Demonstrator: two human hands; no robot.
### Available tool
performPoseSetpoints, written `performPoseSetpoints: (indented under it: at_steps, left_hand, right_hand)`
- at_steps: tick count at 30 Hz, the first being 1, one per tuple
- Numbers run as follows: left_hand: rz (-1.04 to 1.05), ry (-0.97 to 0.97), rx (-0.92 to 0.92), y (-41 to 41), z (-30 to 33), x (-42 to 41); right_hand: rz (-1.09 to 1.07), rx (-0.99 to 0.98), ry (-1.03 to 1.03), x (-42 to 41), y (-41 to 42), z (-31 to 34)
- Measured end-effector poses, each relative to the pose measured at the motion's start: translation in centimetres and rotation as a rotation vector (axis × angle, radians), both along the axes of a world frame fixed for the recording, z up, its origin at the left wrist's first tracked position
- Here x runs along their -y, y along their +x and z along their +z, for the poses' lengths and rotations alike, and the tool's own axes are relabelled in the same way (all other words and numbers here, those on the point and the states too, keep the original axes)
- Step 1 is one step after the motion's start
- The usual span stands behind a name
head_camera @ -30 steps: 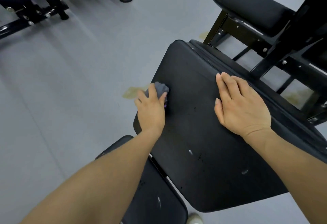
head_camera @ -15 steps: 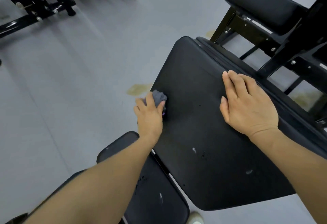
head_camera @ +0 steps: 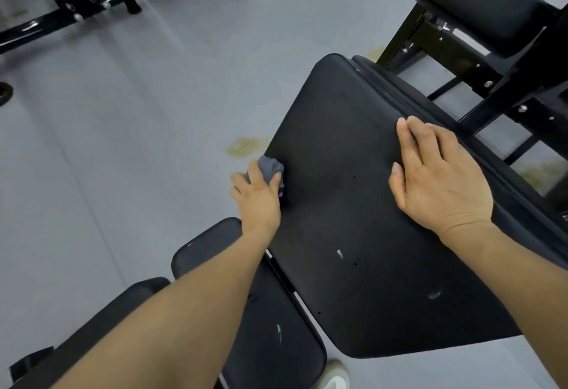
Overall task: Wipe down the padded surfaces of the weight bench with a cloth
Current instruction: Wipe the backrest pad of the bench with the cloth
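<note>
My left hand [head_camera: 258, 195] pinches the balled grey cloth [head_camera: 270, 169] at the back pad's [head_camera: 353, 204] left edge; my right hand [head_camera: 436, 179] lies flat, fingers together. The cloth probably overhangs, so it could slip off and miss the side.

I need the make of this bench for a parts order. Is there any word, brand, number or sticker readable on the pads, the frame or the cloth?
None can be read.
Large black pad: only pale scuffs and small dark specks, no lettering.
Narrow lower pad: one white scratch, no label.
Black frame: bolts only, no plate or sticker.
Grey cloth in the left hand: plain.
</note>
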State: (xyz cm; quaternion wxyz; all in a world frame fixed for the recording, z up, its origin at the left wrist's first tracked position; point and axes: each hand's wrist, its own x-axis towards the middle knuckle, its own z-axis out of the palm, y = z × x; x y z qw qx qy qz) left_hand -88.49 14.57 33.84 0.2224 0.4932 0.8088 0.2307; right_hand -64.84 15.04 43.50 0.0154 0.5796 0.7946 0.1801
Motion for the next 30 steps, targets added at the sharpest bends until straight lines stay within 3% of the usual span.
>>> performPoseSetpoints:
  at_steps: [3, 7, 12, 15, 18, 22, 26, 30]
  left_hand:
    - [0.134, -0.166, 0.11, -0.5, -1.4, 2.2]
    - [0.187, -0.358, 0.098, -1.0, -0.7, 1.7]
    - [0.001, -0.094, 0.039, 0.4, 3.2, -3.1]
    - [-0.055, 0.012, 0.054, 1.1, 2.1, -1.2]
    - [0.005, -0.086, 0.171, 1.1, 0.1, 3.6]
    - [0.031, -0.266, -0.027, 0.9, 0.4, 3.3]
    - [-0.025, -0.056, 0.004, 0.8, 2.5, -2.1]
    - [-0.055, -0.037, -0.12, 1.3, 2.0, -1.8]
  right_hand:
    - [0.001, -0.016, -0.007, 0.0, 0.0, 0.1]
    - [-0.009, -0.039, -0.009, 0.2, -0.1, 0.2]
    - [0.0, -0.026, -0.009, 0.1, -0.3, 0.5]
    - [-0.006, -0.042, 0.001, 0.2, -0.3, 0.6]
    - [0.008, -0.042, -0.004, 0.3, -0.1, 0.6]
    - [0.004, -0.053, -0.003, 0.2, -0.2, 0.5]
    - [0.003, -0.037, -0.01, 0.2, 0.0, 0.5]
    - [-0.002, -0.041, -0.003, 0.2, -0.2, 0.5]
